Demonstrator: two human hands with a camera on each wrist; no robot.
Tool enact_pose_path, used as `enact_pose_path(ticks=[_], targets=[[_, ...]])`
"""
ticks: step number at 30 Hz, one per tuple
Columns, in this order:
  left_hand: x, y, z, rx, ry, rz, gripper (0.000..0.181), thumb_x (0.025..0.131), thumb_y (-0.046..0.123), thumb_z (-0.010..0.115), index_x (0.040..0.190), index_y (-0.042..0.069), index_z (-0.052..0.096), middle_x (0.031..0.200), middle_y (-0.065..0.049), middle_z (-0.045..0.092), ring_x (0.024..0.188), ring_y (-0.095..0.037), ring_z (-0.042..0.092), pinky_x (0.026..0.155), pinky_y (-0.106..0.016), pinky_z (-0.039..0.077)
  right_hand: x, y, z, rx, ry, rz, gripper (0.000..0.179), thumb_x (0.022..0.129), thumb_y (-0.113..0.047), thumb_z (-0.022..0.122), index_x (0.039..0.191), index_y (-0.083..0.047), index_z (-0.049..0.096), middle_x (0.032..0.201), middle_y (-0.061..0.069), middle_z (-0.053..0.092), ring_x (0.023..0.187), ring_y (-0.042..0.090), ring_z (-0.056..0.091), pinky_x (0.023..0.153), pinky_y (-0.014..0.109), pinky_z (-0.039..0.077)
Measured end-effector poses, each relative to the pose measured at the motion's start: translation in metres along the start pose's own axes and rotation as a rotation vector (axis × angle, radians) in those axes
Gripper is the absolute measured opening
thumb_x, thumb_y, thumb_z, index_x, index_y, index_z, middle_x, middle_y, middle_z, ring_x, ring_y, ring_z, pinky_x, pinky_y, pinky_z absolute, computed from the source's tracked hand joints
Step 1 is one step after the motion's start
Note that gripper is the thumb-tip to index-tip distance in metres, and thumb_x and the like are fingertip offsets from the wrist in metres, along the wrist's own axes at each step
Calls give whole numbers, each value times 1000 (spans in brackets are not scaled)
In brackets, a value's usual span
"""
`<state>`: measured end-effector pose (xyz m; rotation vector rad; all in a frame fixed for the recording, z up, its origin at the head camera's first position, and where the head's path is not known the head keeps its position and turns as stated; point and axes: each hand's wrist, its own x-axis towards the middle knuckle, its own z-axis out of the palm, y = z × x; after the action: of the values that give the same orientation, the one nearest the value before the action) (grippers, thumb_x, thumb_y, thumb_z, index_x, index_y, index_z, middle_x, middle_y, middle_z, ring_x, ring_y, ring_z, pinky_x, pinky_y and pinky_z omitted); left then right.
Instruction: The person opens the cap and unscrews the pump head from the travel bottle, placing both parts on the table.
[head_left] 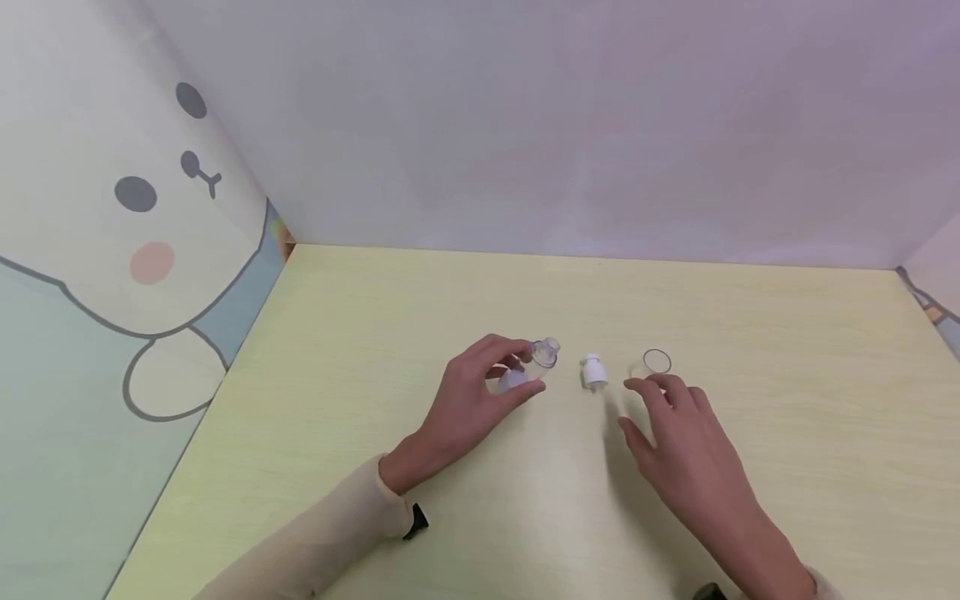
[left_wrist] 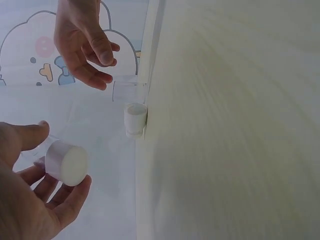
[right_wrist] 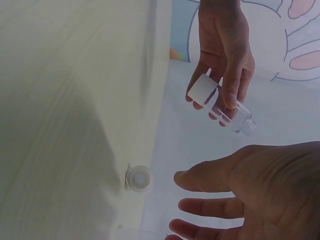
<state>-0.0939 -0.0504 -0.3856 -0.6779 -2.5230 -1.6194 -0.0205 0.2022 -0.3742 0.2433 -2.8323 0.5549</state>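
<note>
Between its thumb and fingers, my left hand (head_left: 474,392) grips a small clear bottle (head_left: 543,357) tilted off the table. The bottle's thick white base (left_wrist: 67,164) shows in the left wrist view, and its threaded neck (right_wrist: 249,125) points away from the palm in the right wrist view. To the right of the bottle, a white pump head (head_left: 593,372) stands on the table. Farther right is a clear round cap (head_left: 657,361), its dark rim visible. My right hand (head_left: 686,442) hovers just in front of the cap, fingers loosely bent and holding nothing.
The pale wood-look table (head_left: 360,333) ends at a plain light wall (head_left: 525,125) at the back. A panel with a cartoon animal (head_left: 150,217) stands along the left side, and another printed panel (head_left: 937,283) is on the right.
</note>
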Motion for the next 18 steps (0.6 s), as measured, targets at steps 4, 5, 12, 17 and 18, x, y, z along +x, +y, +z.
enact_pose_path(ticks=[4, 5, 12, 17, 18], targets=[[4, -1, -1, -18, -8, -11, 38, 89, 19, 85, 124, 18, 72, 114, 0, 70, 104, -10, 68, 93, -33, 61, -6, 3, 0, -2, -2, 3, 45, 84, -6, 83, 126, -7, 66, 124, 17, 63, 104, 42, 59, 72, 50, 52], [5, -1, -1, -18, -9, -13, 38, 89, 19, 85, 124, 18, 71, 115, -1, 70, 104, -10, 68, 94, -33, 61, -7, 4, 0, -1, -4, 4, 45, 84, -6, 83, 126, -7, 66, 123, 17, 63, 104, 42, 59, 71, 50, 52], [10, -2, 1, -23, -4, -9, 42, 89, 15, 85, 127, 12, 68, 116, -1, 69, 105, -17, 70, 97, -31, 59, -14, 5, 1, 10, -15, 10, 47, 84, -6, 83, 127, -8, 65, 123, 13, 63, 104, 39, 58, 69, 46, 52], [13, -4, 5, -22, -7, -21, 44, 89, 13, 84, 128, 10, 65, 119, -3, 68, 105, -16, 70, 97, -31, 59, -16, 7, 3, 6, -23, 12, 48, 83, -6, 83, 127, -8, 65, 123, 13, 63, 105, 39, 59, 70, 47, 52], [14, -5, 5, -23, -9, -29, 44, 89, 13, 84, 129, 9, 64, 120, -4, 68, 106, -16, 70, 97, -32, 59, -17, 8, 4, 4, -21, 9, 48, 83, -6, 83, 127, -8, 65, 123, 13, 63, 105, 39, 59, 70, 47, 53]])
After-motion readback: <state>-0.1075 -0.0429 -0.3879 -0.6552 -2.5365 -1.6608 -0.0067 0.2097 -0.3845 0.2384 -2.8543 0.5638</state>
